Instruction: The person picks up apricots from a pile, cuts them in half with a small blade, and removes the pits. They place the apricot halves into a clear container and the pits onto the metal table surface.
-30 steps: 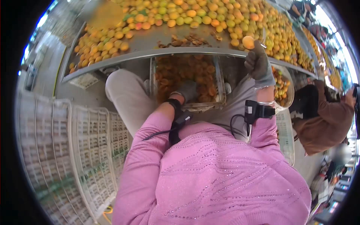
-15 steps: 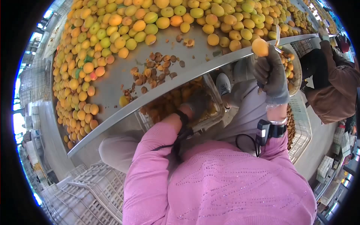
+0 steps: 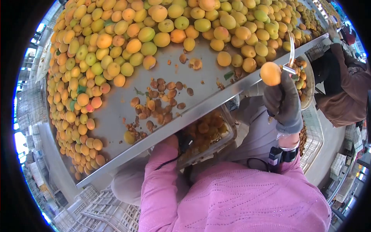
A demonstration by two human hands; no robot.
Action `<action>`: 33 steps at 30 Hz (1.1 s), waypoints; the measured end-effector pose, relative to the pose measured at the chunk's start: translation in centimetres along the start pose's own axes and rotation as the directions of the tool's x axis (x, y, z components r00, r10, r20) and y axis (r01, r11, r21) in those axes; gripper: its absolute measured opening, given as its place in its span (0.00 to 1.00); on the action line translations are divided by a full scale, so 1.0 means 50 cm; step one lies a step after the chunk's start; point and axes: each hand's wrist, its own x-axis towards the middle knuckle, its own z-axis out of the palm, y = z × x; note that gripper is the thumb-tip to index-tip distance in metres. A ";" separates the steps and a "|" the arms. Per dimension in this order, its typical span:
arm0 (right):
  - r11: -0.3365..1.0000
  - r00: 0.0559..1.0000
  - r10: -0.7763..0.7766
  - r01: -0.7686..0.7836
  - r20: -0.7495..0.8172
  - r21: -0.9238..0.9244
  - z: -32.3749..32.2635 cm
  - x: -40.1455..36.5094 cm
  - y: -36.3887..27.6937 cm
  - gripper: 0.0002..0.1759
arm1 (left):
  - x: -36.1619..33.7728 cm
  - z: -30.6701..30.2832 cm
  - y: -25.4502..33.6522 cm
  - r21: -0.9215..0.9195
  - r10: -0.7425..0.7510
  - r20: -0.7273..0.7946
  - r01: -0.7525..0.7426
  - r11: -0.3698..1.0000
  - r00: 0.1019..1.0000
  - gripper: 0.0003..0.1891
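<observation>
My right hand (image 3: 285, 104), in a grey glove, is closed and raised beside the metal table edge. It holds a whole orange apricot (image 3: 270, 74) at the fingertips, along with a slim curved metal tool (image 3: 291, 50) that points upward. My left forearm (image 3: 164, 150) reaches under the table's rim, and the fingers of that hand are hidden there. Close by is a plastic crate (image 3: 233, 131) holding apricot pieces (image 3: 205, 129). On the metal table (image 3: 116, 116) lie a heap of whole apricots (image 3: 147, 34) and a scatter of brown pits (image 3: 164, 96).
The raised table rim (image 3: 166, 135) runs diagonally above my lap. To the right are a round container of fruit (image 3: 307, 83), a pale crate (image 3: 315, 135) and a seated person in a brown top (image 3: 342, 92). Stacked crates (image 3: 104, 208) stand at lower left.
My left hand has moved from the crate leftward, out of sight under the table rim. My right hand still holds the apricot and tool, slightly lower in view. The camera view has shifted.
</observation>
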 end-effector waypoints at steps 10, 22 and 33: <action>0.982 0.997 -0.038 0.024 -0.072 -0.187 0.019 0.013 0.007 0.18 | 0.095 -0.079 0.044 0.140 0.084 -0.028 -0.079 0.987 0.996 0.16; 0.977 0.992 -0.067 0.043 -0.107 -0.208 0.053 0.020 0.028 0.17 | 0.050 -0.165 0.027 0.349 0.031 -0.119 0.012 0.937 0.992 0.16; 0.948 0.983 -0.024 -0.036 -0.183 -0.317 0.085 0.031 0.034 0.12 | 0.047 -0.135 0.037 0.457 0.028 -0.083 0.014 0.889 0.996 0.16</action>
